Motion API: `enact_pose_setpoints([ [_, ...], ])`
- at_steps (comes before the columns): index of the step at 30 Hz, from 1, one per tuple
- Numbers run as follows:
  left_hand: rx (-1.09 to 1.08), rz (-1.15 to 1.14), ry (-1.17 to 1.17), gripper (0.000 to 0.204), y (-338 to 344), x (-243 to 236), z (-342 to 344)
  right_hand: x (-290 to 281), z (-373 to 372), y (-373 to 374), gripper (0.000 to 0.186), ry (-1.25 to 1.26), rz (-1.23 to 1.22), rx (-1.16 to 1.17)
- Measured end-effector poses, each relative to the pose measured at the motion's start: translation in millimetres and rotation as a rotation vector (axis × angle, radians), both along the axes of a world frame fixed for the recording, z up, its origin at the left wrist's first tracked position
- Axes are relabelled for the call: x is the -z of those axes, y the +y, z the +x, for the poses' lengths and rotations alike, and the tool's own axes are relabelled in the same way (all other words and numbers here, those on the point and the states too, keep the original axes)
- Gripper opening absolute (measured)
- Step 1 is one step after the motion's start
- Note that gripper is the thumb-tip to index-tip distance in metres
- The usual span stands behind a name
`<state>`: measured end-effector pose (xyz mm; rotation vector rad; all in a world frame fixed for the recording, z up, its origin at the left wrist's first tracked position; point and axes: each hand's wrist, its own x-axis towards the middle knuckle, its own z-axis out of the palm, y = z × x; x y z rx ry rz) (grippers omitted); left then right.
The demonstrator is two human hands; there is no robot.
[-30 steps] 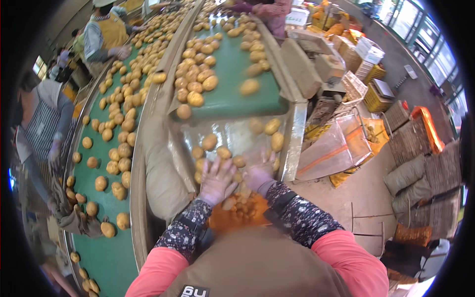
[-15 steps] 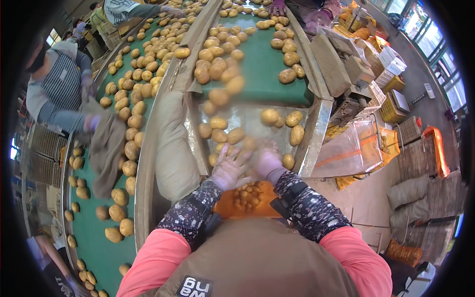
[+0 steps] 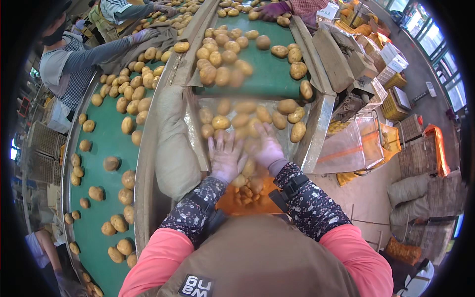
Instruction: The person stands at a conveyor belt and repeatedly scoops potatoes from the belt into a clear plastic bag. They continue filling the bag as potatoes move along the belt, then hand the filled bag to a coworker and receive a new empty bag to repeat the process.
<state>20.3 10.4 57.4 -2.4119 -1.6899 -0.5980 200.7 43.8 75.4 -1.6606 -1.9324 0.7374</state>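
Dead centre of the frame, both gloved hands are down on the shiny metal chute (image 3: 316,133), right in the stream of potatoes. Compared with half a second back, the hands have pushed further up the chute and more potatoes have rolled off the green conveyor belt (image 3: 267,79) onto the metal; a fresh row now sits across the upper part of the chute, where a moment ago only a few lay. That reads like the flow is picking up, so the hands are working as a gate, steering tubers down toward the orange mesh sack (image 3: 247,195) just below the wrists.

Left hand (image 3: 225,156): palm down, fingers spread wide and flat, tips pointing up the frame, resting on the metal with a potato (image 3: 221,122) just above the fingertips. It grips nothing. Right hand (image 3: 264,146): also palm down, fingers splayed but blurred with motion, lying over a couple of potatoes, sweeping rather than pinching. Whether any fingertip curls round one, I cannot tell through the blur.

Both forearms come up from the lower edge in dark floral sleeves, elbows out, wrists close together over the sack mouth, where several potatoes already lie.

Left of the frame, a second green belt (image 3: 106,148) carries scattered potatoes, and a co-worker's sleeved arm (image 3: 94,52) reaches over it at upper left. A padded sack (image 3: 173,143) lies along the rail between the belts.
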Motion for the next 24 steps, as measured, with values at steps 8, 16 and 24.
enact_pose_setpoints([
  [8,0.204,-0.106,0.032,0.054,-4,-1,0,-20,5,36,0.065,-0.172,0.207,0.115],
  [16,0.527,-0.092,0.037,0.048,-4,16,-16,-37,1,62,0.057,-0.375,-0.086,0.029],
  [24,0.162,-0.097,0.008,0.059,1,0,0,-42,2,57,0.068,-0.380,-0.270,-0.029],
])
